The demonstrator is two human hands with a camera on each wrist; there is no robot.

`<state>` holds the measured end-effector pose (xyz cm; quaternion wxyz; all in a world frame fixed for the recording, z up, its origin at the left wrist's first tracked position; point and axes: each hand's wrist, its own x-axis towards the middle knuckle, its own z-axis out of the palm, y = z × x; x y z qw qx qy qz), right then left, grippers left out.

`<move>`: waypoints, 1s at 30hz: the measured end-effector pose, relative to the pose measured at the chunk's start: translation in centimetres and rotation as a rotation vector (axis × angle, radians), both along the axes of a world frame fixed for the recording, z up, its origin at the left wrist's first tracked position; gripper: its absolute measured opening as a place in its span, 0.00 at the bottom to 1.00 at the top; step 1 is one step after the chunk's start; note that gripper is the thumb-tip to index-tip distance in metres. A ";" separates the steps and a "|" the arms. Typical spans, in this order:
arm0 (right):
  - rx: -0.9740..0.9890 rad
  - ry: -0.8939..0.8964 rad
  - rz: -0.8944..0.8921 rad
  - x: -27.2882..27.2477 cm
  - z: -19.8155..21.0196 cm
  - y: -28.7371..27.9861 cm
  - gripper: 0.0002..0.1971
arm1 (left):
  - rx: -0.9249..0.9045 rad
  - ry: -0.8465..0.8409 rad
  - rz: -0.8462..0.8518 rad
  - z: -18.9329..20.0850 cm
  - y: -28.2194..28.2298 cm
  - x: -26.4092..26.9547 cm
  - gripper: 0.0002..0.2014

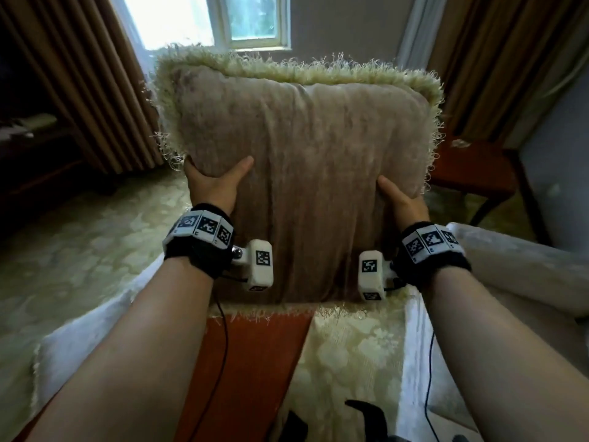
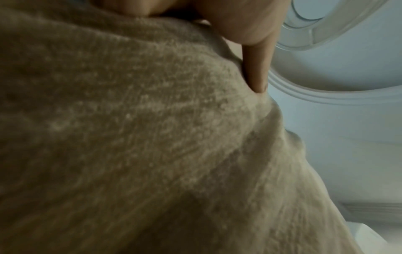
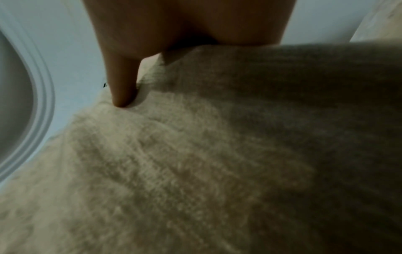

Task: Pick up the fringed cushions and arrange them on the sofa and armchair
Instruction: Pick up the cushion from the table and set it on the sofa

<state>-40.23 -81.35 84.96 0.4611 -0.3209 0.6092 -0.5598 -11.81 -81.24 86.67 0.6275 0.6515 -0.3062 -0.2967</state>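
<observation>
Both bare forearms reach forward from the bottom of the head view, each wrist wrapped in a black band carrying white blocks printed with square black-and-white code markers; no readable words appear on them. Her or his left hand grips the left side of the fringed cushion, thumb pressed across the tan front face while the fingers go round behind the edge and out of sight. Opposite it, the right hand clasps the right side the same way, thumb on the front, fingers hidden behind. From the left wrist view the thumb digs into the nubbly tan fabric, and the right wrist view shows its counterpart dimpling the cloth likewise. Held upright between the two hands, the cushion stands in the air in front of the person, its pale shaggy fringe running along the top and down both sides, the lower fringe hanging just above a seat covered in pale green floral fabric with a rust-orange strip down it. White cloth drapes over the arms either side. Beyond, brown curtains flank a bright window, and a wooden chair stands at right.
</observation>
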 end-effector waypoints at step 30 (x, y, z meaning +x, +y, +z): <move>-0.186 0.062 -1.120 -29.1 4.4 14.2 0.29 | -0.164 -0.019 -1.126 6.9 -10.6 -42.4 0.64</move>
